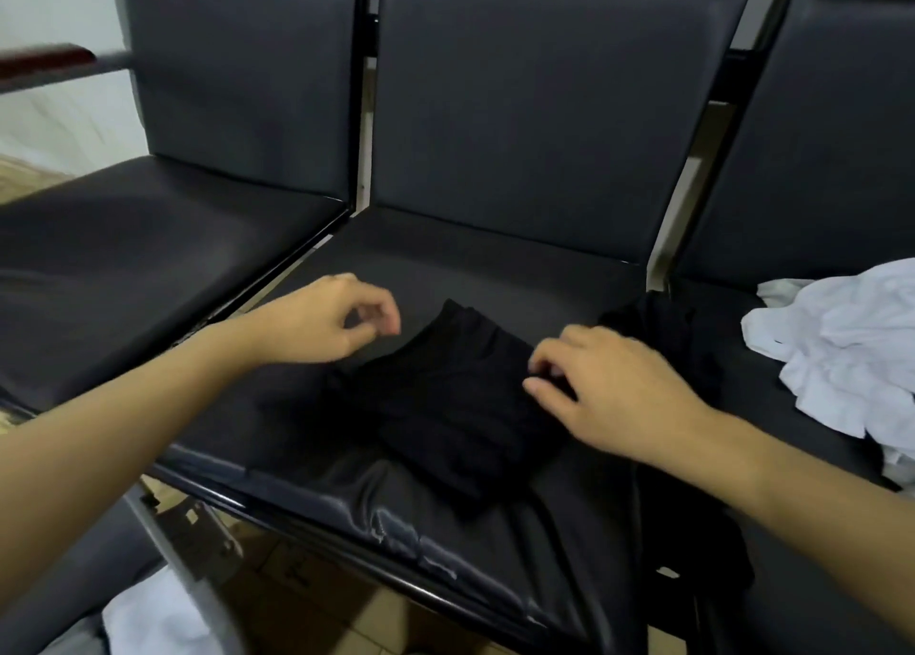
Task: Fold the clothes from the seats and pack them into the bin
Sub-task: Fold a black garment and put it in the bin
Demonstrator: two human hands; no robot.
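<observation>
A folded black garment (445,402) lies flat on the middle seat (346,481) of a row of black padded chairs. My right hand (609,387) rests on the garment's right edge, fingertips curled and touching the cloth. My left hand (322,320) hovers just left of the garment's far corner, fingers loosely curled and holding nothing. A second black garment (663,337) lies crumpled over the gap to the right seat and hangs down over the front edge. A crumpled white garment (841,342) sits on the right seat.
The left seat (124,258) is bare. At the bottom left a grey bin rim (163,535) shows with white cloth (153,620) inside. A tiled floor lies under the seats, and a dark red armrest (44,60) sticks out at the far left.
</observation>
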